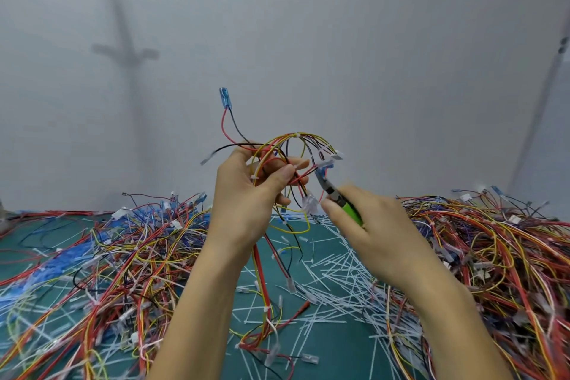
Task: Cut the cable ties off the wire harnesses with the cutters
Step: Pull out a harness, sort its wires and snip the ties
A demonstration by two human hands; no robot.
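Two ties on the held harness: I am seeing one white cable tie [297,134] at the top of the wire loop and a second tie [254,178] beside the thumb, both uncut.
Harness: the wire harness [290,145] is hanging in the air above the table, its tails trailing down to the mat.
Left hand: the left hand [246,203] is gripping the loop, fingers and thumb curled round the wires.
Right hand: the right hand [379,225] is grasping the green handles of the cutters [331,191], nose pointing up at the harness; it is blurred, so I cannot tell how the jaws stand.
Cut ties: white strips [333,268] are littering the green mat [348,355] between the arms; I am reading that as plenty already done.
Piles: harnesses are heaping up in a left pile [108,256] and a right pile [493,256]; I cannot tell which is finished, and I am judging much remains.
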